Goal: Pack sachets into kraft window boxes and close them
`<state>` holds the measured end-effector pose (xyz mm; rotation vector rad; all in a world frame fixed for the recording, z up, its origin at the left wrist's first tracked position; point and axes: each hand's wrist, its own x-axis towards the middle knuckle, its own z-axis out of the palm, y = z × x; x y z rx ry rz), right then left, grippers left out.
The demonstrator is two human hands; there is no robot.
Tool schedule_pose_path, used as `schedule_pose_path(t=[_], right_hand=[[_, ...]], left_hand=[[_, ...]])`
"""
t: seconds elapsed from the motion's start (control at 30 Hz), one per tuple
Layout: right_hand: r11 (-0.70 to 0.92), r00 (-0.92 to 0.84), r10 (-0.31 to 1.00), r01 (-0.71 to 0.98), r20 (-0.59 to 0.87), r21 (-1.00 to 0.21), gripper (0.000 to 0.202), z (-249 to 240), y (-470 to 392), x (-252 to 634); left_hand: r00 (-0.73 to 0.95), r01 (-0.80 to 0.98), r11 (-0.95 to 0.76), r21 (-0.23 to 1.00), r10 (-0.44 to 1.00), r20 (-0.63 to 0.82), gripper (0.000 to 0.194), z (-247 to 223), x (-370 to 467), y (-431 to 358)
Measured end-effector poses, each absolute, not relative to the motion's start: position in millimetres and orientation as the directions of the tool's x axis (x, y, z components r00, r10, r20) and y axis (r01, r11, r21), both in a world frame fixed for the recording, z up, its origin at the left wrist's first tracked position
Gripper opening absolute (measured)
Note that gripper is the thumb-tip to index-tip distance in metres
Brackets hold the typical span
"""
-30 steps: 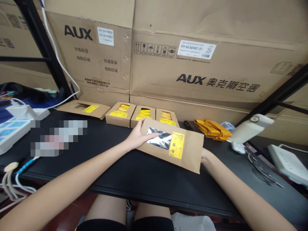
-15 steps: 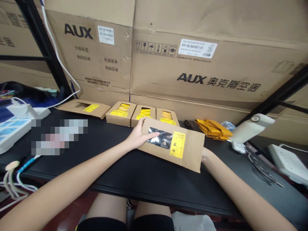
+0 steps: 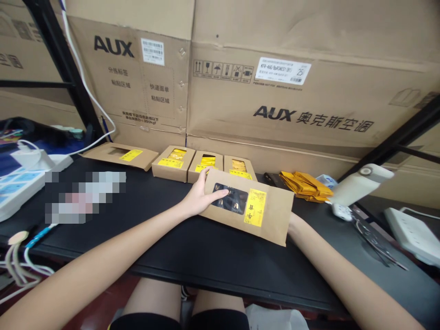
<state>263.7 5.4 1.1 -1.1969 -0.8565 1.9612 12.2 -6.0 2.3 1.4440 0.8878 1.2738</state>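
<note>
My left hand (image 3: 201,197) grips the left end of a brown cardboard box (image 3: 277,215), with the thumb lying over its window. Behind that window are black contents with small gold marks (image 3: 236,206). A yellow label (image 3: 255,207) is stuck beside the window. Only the wrist end of my right hand (image 3: 293,225) shows at the box's right end; its fingers are hidden behind or inside the box. Just beyond stand three similar windowed boxes (image 3: 168,172) with yellow contents.
A flattened box (image 3: 144,160) lies at the back left. Orange packets (image 3: 305,185), a pale bottle (image 3: 360,183), glasses (image 3: 378,245) and a white power strip (image 3: 409,233) are on the right. Another power strip (image 3: 13,197) sits left on the black table (image 3: 165,256). Large cartons (image 3: 223,110) wall the back.
More gold marks now show on the black contents behind the window, so they have shifted inside the box. Both hands and the box stay nearly in place.
</note>
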Motion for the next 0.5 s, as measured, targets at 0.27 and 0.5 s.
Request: schedule_pose_path(t=[0.27,0.5], right_hand=[[-0.222,-0.122,0.972,-0.192,-0.201,-0.956,0.015,1,16,259],[0.182,0.26,0.952,-0.052,0.163,-0.982,0.029,-8,40,280]], left_hand=[[-0.015,-0.103,-0.194,0.976,0.981,0.193,0.072,5,11,-5],[-0.3,-0.263,-0.219,0.94,0.944,0.136,0.063,11,3,3]])
